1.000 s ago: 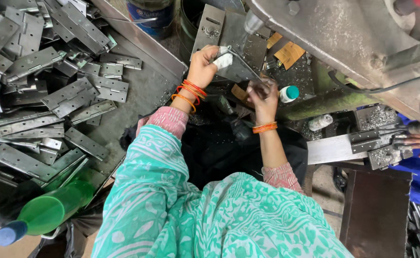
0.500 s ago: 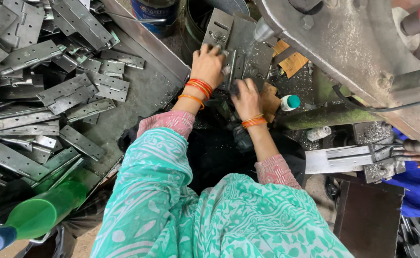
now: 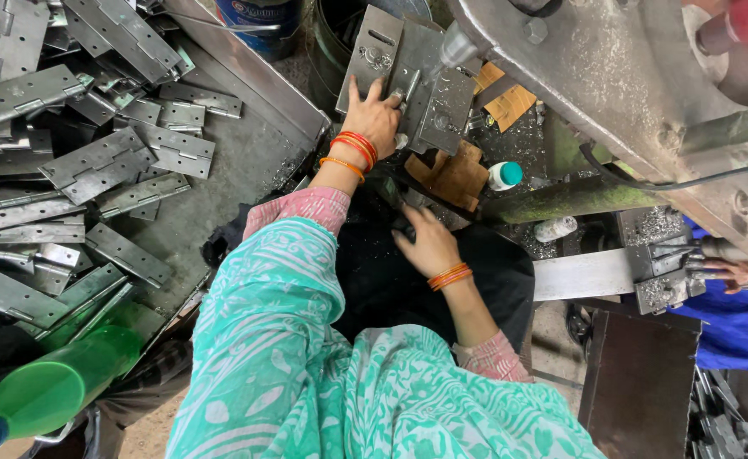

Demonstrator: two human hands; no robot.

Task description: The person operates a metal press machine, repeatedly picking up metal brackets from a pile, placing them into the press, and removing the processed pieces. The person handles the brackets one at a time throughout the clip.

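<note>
Hands on the hinge at the machine

Left hand (image 3: 378, 115) is pressed flat on a grey metal hinge plate (image 3: 408, 72) sitting under the machine's nozzle (image 3: 457, 42). Right hand (image 3: 429, 242) hangs lower, fingers curled over dark metal parts near the lap. Big pile of hinges (image 3: 93, 161) on the tray (image 3: 255, 144) to the left, green bottle (image 3: 51, 391) at bottom left, small teal-capped bottle (image 3: 504, 175) close by.

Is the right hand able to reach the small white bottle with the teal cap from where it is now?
Probably yes. The right hand rests low near the dark lap, and the bottle stands up and to its right beside brown cardboard pieces. Nothing seems to block the way between them.
</note>
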